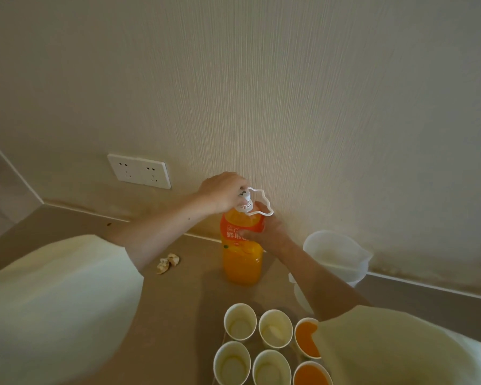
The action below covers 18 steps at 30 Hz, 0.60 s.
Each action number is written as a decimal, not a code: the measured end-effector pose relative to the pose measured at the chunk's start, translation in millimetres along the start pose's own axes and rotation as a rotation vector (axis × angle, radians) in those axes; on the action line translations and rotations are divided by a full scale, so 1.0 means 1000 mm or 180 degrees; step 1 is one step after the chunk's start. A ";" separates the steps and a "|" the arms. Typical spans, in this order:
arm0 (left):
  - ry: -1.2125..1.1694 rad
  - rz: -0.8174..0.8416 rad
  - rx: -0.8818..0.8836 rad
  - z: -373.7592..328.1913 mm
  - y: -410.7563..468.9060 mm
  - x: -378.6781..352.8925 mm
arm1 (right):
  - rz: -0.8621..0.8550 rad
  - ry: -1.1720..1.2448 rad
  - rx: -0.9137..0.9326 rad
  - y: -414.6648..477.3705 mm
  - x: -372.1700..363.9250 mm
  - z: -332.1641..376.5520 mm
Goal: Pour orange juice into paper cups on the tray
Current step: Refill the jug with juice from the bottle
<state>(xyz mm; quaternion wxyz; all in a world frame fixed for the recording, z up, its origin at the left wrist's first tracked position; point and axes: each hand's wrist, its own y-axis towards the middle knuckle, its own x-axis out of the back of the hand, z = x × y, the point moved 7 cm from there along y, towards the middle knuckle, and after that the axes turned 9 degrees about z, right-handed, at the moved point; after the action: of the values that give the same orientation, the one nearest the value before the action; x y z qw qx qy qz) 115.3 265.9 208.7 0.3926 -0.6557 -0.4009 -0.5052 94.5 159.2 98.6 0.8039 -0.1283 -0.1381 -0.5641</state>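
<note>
A large orange juice bottle (242, 259) stands upright on the counter near the wall. My left hand (222, 193) is closed over its white cap (245, 197). My right hand (264, 226) grips the bottle's shoulder from the right, beside a white carry loop (264, 202). In front, several white paper cups stand on a tray (220, 336) at the bottom edge. The two right cups (306, 339) (311, 375) hold orange juice; the left ones (239, 322) (275, 329) look empty. My right sleeve hides part of the right cups.
A translucent white measuring jug (336, 254) stands right of the bottle against the wall. A crumpled bit of paper (168, 263) lies left of the bottle. A double wall socket (139, 170) is on the wall at left. The brown counter (178, 301) runs along the wall.
</note>
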 end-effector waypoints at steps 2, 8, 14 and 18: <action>-0.0450 -0.0303 0.0257 0.006 -0.002 0.005 | 0.0021 0.0044 0.0046 0.000 0.000 0.001; -0.1517 -0.0296 0.0560 0.033 -0.011 0.010 | 0.0063 0.0032 0.0020 0.001 -0.001 0.000; -0.2179 -0.0297 0.1011 0.056 -0.035 -0.035 | 0.0030 -0.0061 0.0004 0.004 -0.002 -0.003; -0.1740 -0.0739 0.0786 0.048 -0.038 -0.030 | 0.0034 -0.0031 -0.0006 0.000 -0.001 0.000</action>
<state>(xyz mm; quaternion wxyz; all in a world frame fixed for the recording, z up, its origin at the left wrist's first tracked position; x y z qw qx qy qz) 91.5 320.2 175.1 0.2867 -0.6644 -0.6219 -0.2993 93.9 160.2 98.2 0.8061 -0.1324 -0.1408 -0.5593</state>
